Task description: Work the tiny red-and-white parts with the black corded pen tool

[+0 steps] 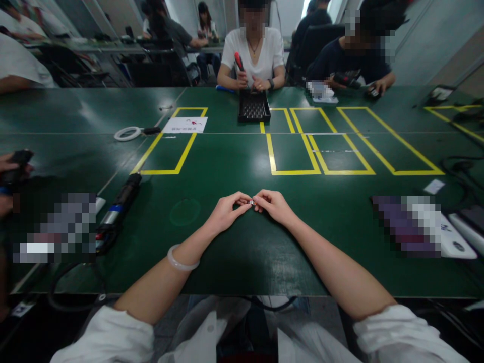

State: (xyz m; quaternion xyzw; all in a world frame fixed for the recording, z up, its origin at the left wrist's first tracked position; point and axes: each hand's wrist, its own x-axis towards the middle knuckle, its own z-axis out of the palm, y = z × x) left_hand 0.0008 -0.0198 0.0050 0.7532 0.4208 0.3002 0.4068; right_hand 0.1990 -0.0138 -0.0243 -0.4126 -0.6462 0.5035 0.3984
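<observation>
My left hand (227, 210) and my right hand (273, 205) meet over the middle of the green table (234, 252), both resting on it. Their fingertips pinch a tiny silver-and-dark part (251, 202) between them. The part is too small to name. A pale bangle (180, 261) sits on my left wrist.
A black electric screwdriver (119, 209) lies to the left. A black parts tray (253, 106), a white tape ring (127, 133) and a paper sheet (185, 124) lie farther back among yellow floor-tape boxes (291, 171). Persons sit across the table. White devices (457, 242) lie at right.
</observation>
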